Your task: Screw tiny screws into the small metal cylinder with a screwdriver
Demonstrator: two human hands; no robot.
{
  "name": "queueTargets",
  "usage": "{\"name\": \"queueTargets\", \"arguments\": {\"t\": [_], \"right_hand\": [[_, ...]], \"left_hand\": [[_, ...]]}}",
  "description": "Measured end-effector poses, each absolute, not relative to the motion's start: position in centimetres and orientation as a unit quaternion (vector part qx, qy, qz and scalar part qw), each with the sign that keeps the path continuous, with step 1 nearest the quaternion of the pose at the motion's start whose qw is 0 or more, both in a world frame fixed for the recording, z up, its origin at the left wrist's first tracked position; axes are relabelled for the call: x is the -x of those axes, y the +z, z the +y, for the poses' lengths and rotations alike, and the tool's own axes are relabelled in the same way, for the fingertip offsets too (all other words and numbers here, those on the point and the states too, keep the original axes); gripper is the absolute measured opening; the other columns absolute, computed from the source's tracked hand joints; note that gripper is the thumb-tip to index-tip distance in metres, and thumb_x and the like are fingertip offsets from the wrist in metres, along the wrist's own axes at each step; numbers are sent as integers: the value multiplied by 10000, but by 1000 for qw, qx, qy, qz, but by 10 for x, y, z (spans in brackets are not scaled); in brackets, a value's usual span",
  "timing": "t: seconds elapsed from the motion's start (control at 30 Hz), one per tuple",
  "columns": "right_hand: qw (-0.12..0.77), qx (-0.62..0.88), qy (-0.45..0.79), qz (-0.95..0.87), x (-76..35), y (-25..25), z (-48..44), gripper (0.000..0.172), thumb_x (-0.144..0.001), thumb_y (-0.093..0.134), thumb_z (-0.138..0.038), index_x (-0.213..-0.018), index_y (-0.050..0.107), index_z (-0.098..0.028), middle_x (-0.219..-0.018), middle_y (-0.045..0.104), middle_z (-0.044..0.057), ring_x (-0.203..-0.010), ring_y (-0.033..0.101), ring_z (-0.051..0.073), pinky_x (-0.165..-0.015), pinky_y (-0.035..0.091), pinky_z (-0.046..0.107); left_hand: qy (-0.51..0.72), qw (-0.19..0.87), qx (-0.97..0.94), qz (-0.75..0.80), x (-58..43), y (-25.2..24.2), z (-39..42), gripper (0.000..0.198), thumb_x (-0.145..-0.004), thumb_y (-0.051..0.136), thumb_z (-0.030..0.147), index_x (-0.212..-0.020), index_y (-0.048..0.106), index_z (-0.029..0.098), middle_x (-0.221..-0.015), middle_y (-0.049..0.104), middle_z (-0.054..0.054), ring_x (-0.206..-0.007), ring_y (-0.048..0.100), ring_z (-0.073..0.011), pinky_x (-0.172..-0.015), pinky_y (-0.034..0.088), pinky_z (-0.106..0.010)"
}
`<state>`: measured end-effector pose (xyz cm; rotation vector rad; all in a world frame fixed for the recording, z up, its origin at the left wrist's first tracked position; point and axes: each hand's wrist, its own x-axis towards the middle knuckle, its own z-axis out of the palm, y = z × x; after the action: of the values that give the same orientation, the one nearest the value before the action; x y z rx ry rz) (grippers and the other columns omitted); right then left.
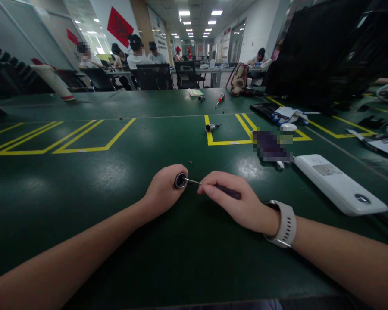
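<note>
My left hand point(164, 189) is closed around a dark, cup-shaped metal part point(180, 181), its round open end turned toward me. My right hand point(230, 196) grips a thin screwdriver point(228, 190) by its dark handle. The metal shaft of the screwdriver points left, and its tip is at the rim of the cup-shaped part; whether it touches anything inside cannot be seen. A tiny dark piece point(190, 162) lies on the green table point(126, 262) just beyond my hands. Farther off, a similar cup-shaped part with a thin stem point(211, 127) lies inside a yellow-taped outline.
To the right are a white power bank point(339, 185), a blurred phone point(271, 146), a white mouse-like object point(288, 127) and gloves point(289, 115). A red-handled screwdriver point(220, 100) lies at the back. A large black monitor point(313, 51) stands right. Several people sit beyond the table.
</note>
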<state>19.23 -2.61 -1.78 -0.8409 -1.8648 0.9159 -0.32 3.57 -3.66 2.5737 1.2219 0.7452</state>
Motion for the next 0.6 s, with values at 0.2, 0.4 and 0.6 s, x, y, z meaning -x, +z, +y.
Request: {"name": "queueTargets", "arguments": {"t": [0.2, 0.4, 0.6], "right_hand": [[413, 303, 254, -820, -188, -20, -29, 126, -894, 458, -174, -887, 584, -181, -853, 628, 58, -819, 578, 165, -785, 462, 339], [434, 324, 287, -790, -185, -23, -31, 126, -892, 468, -170, -930, 586, -188, -902, 631, 60, -861, 582, 166, -811, 466, 339], [439, 309, 388, -749, -186, -21, -29, 137, -886, 501, -193, -971, 608, -200, -975, 633, 50, -932, 589, 161, -864, 464, 333]], "left_hand": [[254, 89, -876, 401, 2, -37, 37, 81, -712, 508, 89, -703, 509, 170, -675, 561, 6, -643, 520, -143, -590, 384, -260], [293, 111, -864, 395, 3, -37, 37, 78, -725, 519, 109, -680, 499, 169, -666, 549, 14, -626, 512, -128, -592, 383, -249], [294, 138, -863, 387, 3, -34, 35, 91, -750, 542, 169, -668, 502, 168, -677, 561, 9, -633, 516, -122, -579, 387, -240]]}}
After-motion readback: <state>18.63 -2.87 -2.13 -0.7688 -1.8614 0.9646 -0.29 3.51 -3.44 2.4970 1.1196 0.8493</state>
